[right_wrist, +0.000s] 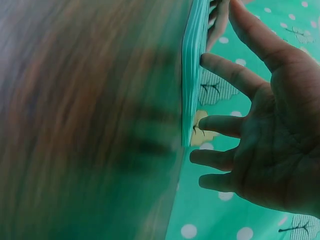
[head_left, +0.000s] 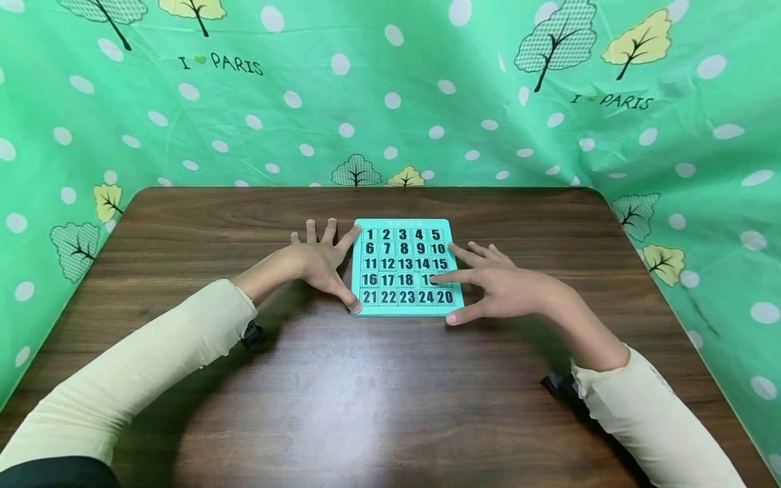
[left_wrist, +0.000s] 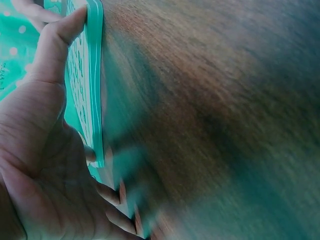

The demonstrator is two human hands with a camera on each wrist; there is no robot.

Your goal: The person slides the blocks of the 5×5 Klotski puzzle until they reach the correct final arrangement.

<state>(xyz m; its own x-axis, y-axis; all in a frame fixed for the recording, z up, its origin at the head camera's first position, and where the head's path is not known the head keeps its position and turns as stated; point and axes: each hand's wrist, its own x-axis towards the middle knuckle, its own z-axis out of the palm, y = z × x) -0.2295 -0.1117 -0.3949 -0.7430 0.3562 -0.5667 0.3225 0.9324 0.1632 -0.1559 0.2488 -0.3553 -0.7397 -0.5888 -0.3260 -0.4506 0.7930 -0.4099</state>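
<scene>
A teal number slide puzzle lies flat on the table, its black-numbered tiles in rows. My left hand spreads along its left side, thumb on the near corner and index finger at the far one. In the left wrist view, that thumb touches the puzzle's edge. From the right, my right hand reaches over with its index fingertip on the tile 19, which sits between the fourth and fifth columns of the fourth row. Its other fingers are spread. The right wrist view shows the puzzle's side close to these straight fingers.
The dark wood table extends around the puzzle, with rounded far corners. A green dotted cloth with tree prints hangs behind and at both sides. Dark wrist devices show beneath the light sleeves.
</scene>
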